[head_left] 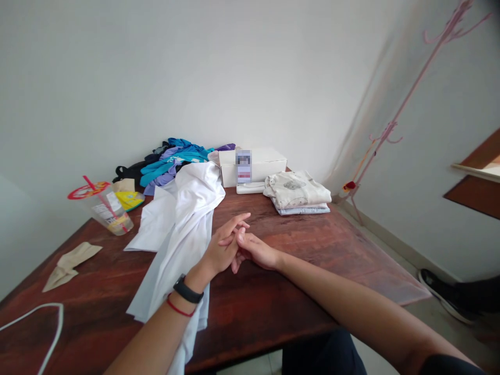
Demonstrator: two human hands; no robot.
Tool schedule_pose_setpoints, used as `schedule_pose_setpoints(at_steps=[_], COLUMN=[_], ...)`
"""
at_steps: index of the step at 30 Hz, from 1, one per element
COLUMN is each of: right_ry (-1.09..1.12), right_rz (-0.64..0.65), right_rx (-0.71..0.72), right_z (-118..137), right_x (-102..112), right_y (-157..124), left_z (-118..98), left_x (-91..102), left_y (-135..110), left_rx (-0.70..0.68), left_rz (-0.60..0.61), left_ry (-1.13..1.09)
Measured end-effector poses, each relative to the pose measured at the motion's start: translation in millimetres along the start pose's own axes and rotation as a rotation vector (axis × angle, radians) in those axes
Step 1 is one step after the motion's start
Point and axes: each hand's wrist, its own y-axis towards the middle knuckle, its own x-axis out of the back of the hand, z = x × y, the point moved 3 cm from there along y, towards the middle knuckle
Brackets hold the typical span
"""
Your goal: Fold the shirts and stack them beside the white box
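Both hands rest together over the dark wooden table (312, 245). My left hand (223, 246), with a black band and a red string at the wrist, has its fingers stretched out over my right hand (253, 250). The right hand's fingers curl under and between the left fingers, and neither hand holds an object. A white garment (179, 224) lies spread just left of the hands, hanging over the table's front edge.
A pile of blue, purple and black clothes (172, 161) sits at the back. A white box (253, 164) and a folded stack of pale clothes (297, 194) are behind the hands. A plastic cup with a red straw (105, 208), a beige cloth (70, 263), a white cable (47, 328) lie left. A pink coat stand (394, 125) is right.
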Motion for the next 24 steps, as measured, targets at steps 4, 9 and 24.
schedule_pose_setpoints(at_steps=[4,9,24], right_ry=[-0.138,-0.253,-0.592], right_rz=[0.007,-0.150,-1.006], right_rx=[0.054,0.197,0.379], right_z=[9.9,23.3,32.3], right_x=[-0.8,11.5,101.9], right_y=[0.3,1.5,-3.9], left_z=[5.8,20.4,32.0], left_x=[0.9,-0.7,4.6], left_y=[2.3,6.9,10.5], left_rx=[0.051,0.175,0.239], left_rz=[-0.053,-0.059,-0.158], left_ry=[-0.013,-0.177,-0.131])
